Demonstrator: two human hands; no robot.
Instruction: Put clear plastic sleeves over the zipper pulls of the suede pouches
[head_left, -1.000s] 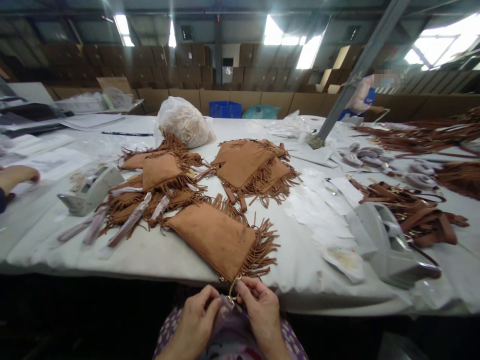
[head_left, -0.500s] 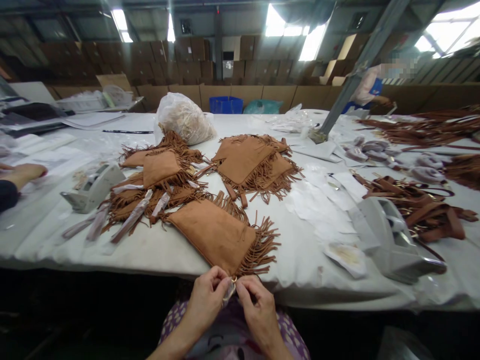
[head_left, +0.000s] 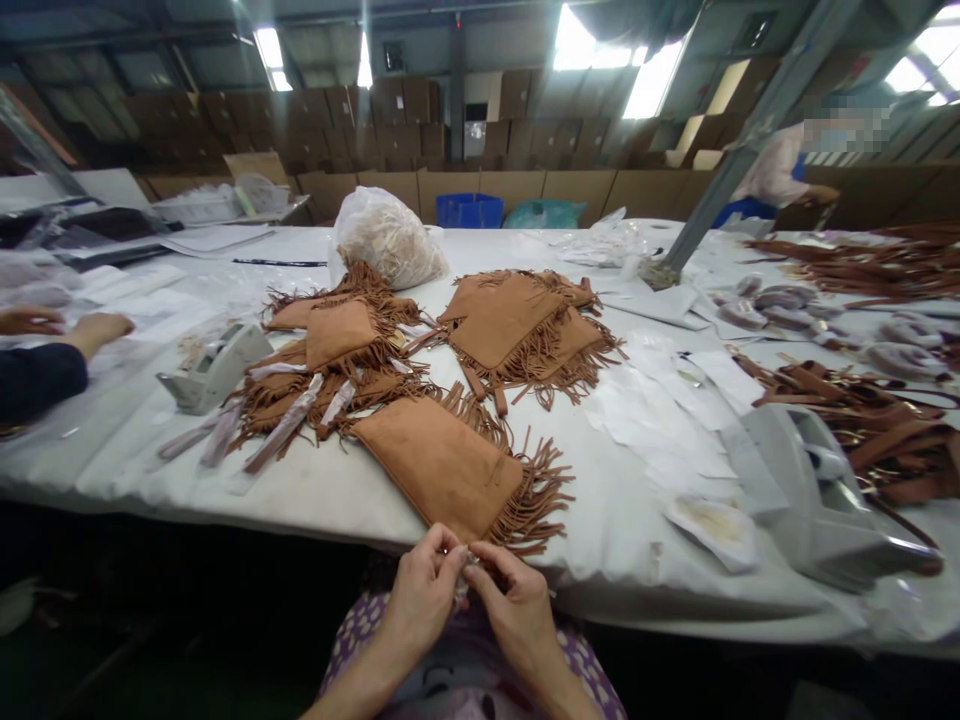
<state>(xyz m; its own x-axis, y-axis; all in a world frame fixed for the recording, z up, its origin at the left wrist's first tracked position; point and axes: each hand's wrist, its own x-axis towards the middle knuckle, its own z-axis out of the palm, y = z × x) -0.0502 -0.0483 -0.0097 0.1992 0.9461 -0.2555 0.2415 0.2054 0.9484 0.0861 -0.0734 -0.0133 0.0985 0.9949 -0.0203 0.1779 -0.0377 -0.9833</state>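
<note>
Pinched a small, half-hidden item (head_left: 466, 565) at lower centre with left hand (head_left: 422, 578) and right hand (head_left: 517, 592), both narrowed, by the near corner of a flat tan fringed leathery pouch (head_left: 442, 465). Saw, upper centre, a bulging translucent plastic bag (head_left: 384, 240) stuffed with crumpled beige material; beyond, a blue plastic bin (head_left: 469, 211), contents hidden.

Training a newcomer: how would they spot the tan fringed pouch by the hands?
Find the white-covered table, then the bare left hand and bare right hand at its front edge. The rectangular tan fringed pouch lies beyond them. Unlike the heaped tan pouches, it reaches that edge.
</note>
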